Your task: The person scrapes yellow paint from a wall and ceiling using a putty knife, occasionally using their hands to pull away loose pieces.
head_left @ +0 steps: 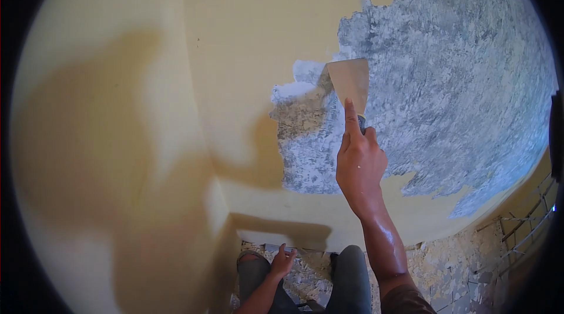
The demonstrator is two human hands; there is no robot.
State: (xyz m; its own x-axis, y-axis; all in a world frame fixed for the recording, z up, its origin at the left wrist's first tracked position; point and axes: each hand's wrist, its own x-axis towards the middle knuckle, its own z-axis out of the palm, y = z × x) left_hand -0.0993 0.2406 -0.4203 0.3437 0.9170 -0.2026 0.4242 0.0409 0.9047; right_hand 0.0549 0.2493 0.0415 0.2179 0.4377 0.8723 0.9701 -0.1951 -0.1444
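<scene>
1. Head view: shadows fall across yellow paint (pixel 247 32) beside a rough grey patch (pixel 435 79); pale flakes (pixel 458 255) litter the floor, with a wire rack (pixel 526 232) at right
2. Right forearm and hand (pixel 361 158) hide part of the patch
3. Scraper (pixel 353 76): wide, flared blade, dark handle, up at the patch's left part; whether it touches is unclear
4. Right hand grips the handle, index finger along the blade
5. Left hand (pixel 283 261), fingers loosely parted, is near the left knee
</scene>
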